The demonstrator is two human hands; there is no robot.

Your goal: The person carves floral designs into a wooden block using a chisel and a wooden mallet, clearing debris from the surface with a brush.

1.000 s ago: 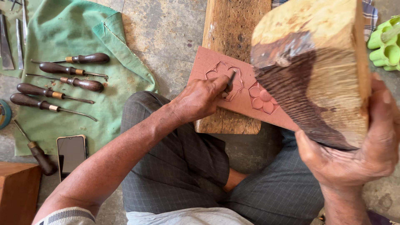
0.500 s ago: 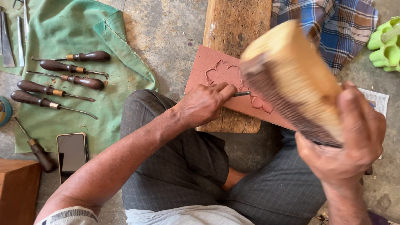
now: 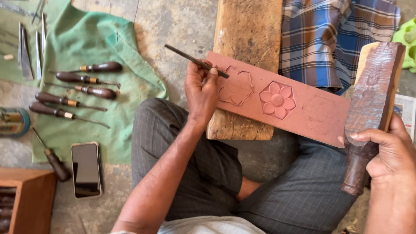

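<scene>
Left hand (image 3: 203, 93) fingers closed around a thin dark chisel (image 3: 196, 61), tip touching the reddish board (image 3: 303, 123) at its left end, beside a partly cut flower outline (image 3: 235, 89). Chisel slants up-left, its back end sticking out over the concrete floor (image 3: 173, 26). Right hand (image 3: 392, 149) fingers wrapped round the handle of a dark wooden mallet (image 3: 372, 102), held upright at the right end of the board, clear of the chisel. Board lies tilted across a thick wooden block (image 3: 249, 39) and the person's lap; finished carved flower (image 3: 277, 99) in its middle, a faint hexagon outline (image 3: 320, 115) to the right of it. Plaid cloth (image 3: 333, 39) behind the board, upper right. Green cloth (image 3: 86, 52) spread on the floor at left, with a row of wooden-handled chisels (image 3: 78, 93) lying on it, roughly parallel. Dark phone (image 3: 86, 169) lies face up at the cloth's lower edge, one more tool (image 3: 52, 158) just beside it. Wooden box (image 3: 30, 199) in bottom-left corner. Person sits cross-legged in grey trousers (image 3: 186, 164).
</scene>
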